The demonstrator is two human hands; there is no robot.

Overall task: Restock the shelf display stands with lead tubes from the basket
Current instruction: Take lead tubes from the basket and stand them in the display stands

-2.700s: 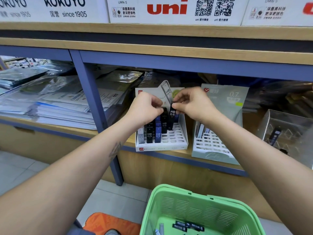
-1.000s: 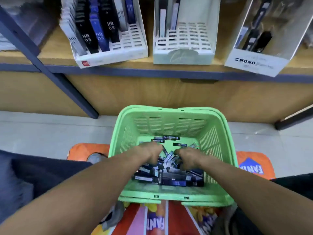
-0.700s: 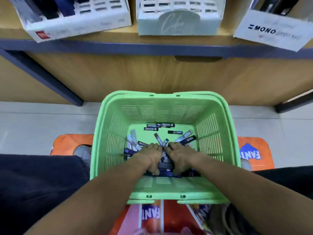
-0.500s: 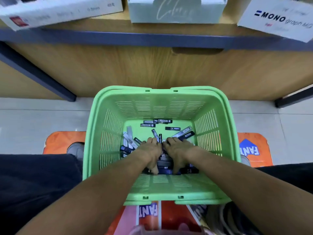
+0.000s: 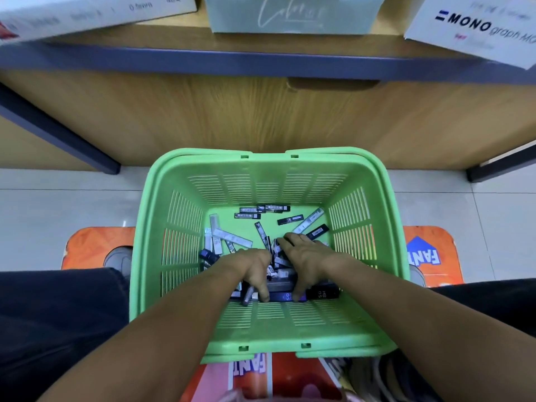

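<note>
In the head view, the person is working through the gathering step: both hands are lying down inside the green basket, in the heap of lead tubes piled against its near wall. The left hand is lying knuckles up on the pile with its fingers bent down into the tubes; it seems to be raking or closing on some, but whether it has any actually clasped I cannot tell. The right hand is resting on the pile just beside it, fingers spread and pointing down toward a dark tube marked HB; again, a real hold is not showing. More tubes are lying loose across the basket floor, a few dark ones near the far wall, well apart from the hands.

As a judgement, the next move is calling for closing on a small bundle, turning the tubes one way, and lifting them up to the display stands on the shelf above.

Much is cut off here. Only the front faces of the stands are showing at the top edge, so their slots and how full they are cannot be read. The fingertips are buried among tubes, the left box is blurring, and most tube labels are too small to make out.
</note>
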